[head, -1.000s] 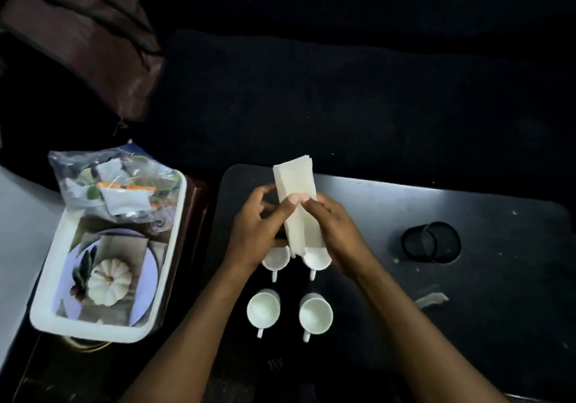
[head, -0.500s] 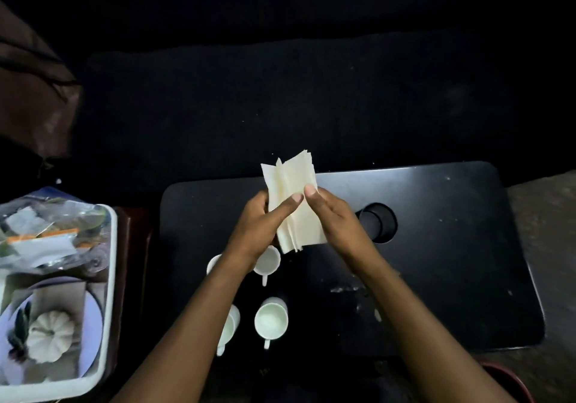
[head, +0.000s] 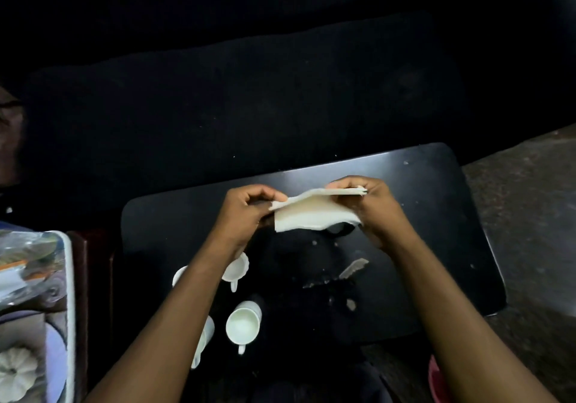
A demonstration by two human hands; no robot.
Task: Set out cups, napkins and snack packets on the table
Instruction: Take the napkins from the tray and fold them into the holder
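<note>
Both hands hold a stack of white napkins (head: pixel 311 214) above the black table (head: pixel 436 247). My left hand (head: pixel 246 212) pinches the stack's left corner; my right hand (head: pixel 374 208) grips its right end. The stack lies sideways, nearly flat. Several white cups stand on the table below my left forearm: one whole cup (head: pixel 243 324) with its handle toward me, another (head: pixel 237 268) half hidden by my wrist, two more partly covered by the arm. A clear bag of packets (head: pixel 28 265) lies in the white tray at the left edge.
A white tray (head: pixel 70 309) at the left holds a plate and a small white pumpkin (head: pixel 15 374). A dark round holder (head: pixel 339 229) sits under the napkins. Scraps (head: pixel 352 268) lie on the table's middle. A dark sofa is behind; a red object (head: pixel 436 381) is at the bottom right.
The napkin stack has turned from upright to sideways and moved right over the round holder. My hands have spread apart along it. The view has shifted further right.
</note>
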